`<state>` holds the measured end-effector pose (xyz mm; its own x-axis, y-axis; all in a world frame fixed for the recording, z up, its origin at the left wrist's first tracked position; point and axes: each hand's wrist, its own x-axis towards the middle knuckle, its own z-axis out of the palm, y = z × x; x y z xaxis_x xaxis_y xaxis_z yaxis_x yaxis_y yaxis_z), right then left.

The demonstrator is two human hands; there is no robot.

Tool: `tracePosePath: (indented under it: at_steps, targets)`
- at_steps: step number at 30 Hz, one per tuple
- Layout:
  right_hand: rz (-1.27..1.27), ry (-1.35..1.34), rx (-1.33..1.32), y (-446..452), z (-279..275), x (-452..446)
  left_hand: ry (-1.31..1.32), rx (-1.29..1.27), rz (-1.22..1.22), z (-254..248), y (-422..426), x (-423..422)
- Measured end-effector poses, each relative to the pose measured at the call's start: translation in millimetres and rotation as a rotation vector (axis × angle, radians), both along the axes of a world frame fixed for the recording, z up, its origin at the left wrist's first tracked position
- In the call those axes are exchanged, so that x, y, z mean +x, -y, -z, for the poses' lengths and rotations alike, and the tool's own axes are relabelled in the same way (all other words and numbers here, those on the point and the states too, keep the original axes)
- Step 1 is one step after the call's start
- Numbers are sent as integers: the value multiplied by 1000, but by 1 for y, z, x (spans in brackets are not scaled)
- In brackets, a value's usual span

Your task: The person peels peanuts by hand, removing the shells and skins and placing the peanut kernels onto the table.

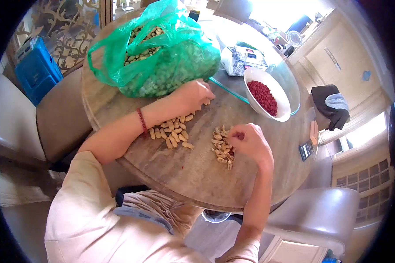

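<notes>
Unshelled peanuts (174, 133) lie in a loose pile on the round table (197, 179), below my left forearm. My left hand (196, 95) is at the upper right end of that pile, fingers curled toward a peanut near the fingertips; what they grip is mostly hidden. Over a small heap of split shells (221, 149), my right hand (251, 142) is closed with reddish peanut kernels (239, 136) between thumb and fingers. Up and to its right, a white bowl (284, 98) holds many red kernels (262, 97).
A green plastic bag (180, 57) full of peanuts fills the table's back left. Behind the bowl lies a white patterned packet (245, 60). A dark phone-like object (306, 150) rests at the right edge. Beneath the front edge is a bin (216, 216). Chairs (316, 212) surround the table.
</notes>
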<state>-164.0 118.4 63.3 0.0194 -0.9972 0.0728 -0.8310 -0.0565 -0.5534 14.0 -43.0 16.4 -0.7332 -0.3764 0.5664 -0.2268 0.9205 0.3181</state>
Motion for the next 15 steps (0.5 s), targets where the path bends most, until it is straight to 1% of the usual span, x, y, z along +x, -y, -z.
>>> tracePosePath:
  at_steps: [2,3,5,9,11,12,14,15]
  targets:
    - [-73,-81,-15,-2,4,-2,-42,-30,76,13,-3,-7]
    - [-73,-81,-18,-3,1,0,-41,-32,77,18,-3,-9]
    - [-62,-46,-31,-4,-7,7,-26,-214,58,28,-3,-13]
    - [-1,34,-87,-3,-8,12,44,-186,55,21,-6,-8]
    - [14,70,-118,-2,-6,11,259,141,127,8,-3,-6]
    - [15,70,-117,-2,-6,11,259,142,128,2,-4,-3]
    - [32,48,-144,-2,-7,12,447,69,111,-9,-7,2]
    - [33,48,-143,-2,-7,12,335,184,164,-8,-6,5]
